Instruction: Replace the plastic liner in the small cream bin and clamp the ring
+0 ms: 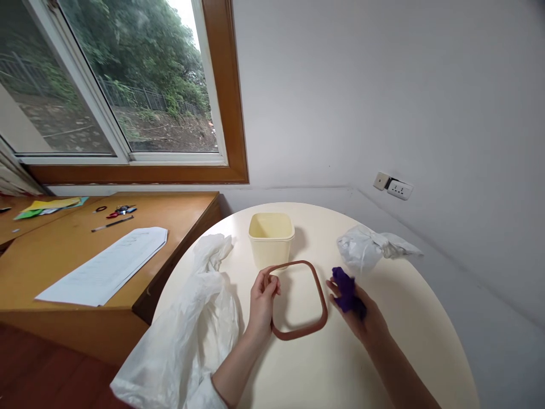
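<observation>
My left hand [263,298] is closed around one side of a brown square ring frame [321,292], which is tilted up over the table. A crumpled purple cloth [347,291] lies in my right hand [367,318], to the right of the frame, with the fingers partly behind it. Just beyond the frame stands a cream-yellow square bin [272,244], upright and open at the top. The frame's far edge overlaps the lower part of the bin in view; whether they touch I cannot tell.
On the round cream table [306,369], a white plastic bag [183,341] spreads along the left, and a knotted, filled bag [361,247] sits at the back right. A wooden desk [187,210] at left bears papers [110,264], a pen [112,224] and scissors [121,212].
</observation>
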A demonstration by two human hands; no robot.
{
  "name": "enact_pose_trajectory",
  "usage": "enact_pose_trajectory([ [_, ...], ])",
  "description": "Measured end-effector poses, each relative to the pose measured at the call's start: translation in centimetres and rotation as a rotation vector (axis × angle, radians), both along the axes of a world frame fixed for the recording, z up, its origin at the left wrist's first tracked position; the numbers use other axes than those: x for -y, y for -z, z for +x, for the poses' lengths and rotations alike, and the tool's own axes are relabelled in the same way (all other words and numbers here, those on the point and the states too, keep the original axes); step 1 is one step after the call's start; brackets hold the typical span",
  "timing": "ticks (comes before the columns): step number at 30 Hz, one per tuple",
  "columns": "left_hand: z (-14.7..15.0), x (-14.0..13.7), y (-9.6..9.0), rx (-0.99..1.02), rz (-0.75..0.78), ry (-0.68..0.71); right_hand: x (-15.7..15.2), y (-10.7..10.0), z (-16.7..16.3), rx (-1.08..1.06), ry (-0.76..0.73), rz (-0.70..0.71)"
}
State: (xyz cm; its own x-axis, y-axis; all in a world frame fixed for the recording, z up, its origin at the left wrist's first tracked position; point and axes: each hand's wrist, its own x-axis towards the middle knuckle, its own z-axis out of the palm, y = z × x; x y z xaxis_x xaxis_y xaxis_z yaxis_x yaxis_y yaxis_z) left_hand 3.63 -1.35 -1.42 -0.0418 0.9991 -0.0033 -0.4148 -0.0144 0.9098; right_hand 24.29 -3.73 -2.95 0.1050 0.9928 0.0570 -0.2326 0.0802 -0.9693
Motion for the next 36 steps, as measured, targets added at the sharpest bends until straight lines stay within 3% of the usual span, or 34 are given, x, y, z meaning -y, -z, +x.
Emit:
enact_pose_trajectory([
  [5, -0.2, 0.0, 0.3, -0.051, -0.023, -0.048, 0.1, -0.2, -0.1, 0.046, 0.073, -0.271],
  [12, 0.1, 0.0, 0.7, -0.048, -0.06, -0.019, 0.8, -1.0, -2.0, 0.662, -0.033, -0.031],
  [18, 0.7, 0.4, 0.2, -0.171, -0.048, 0.146, 2.5, -0.4, -1.7, 1.047, 0.053, -0.01],
  [23, 1.4, 1.0, 0.1, -0.248, -0.042, 0.265, 4.3, -0.5, 1.4, 1.214, 0.109, -0.114],
  [29, 1.7, 0.9, 0.5, -0.329, -0.047, 0.271, 5.9, -0.7, 7.5, 1.299, 0.2, -0.359],
  [36, 1.8, 0.8, 0.7, -0.379, -0.042, 0.293, 5.9, 0.5, 10.3, 1.368, 0.143, -0.452],
])
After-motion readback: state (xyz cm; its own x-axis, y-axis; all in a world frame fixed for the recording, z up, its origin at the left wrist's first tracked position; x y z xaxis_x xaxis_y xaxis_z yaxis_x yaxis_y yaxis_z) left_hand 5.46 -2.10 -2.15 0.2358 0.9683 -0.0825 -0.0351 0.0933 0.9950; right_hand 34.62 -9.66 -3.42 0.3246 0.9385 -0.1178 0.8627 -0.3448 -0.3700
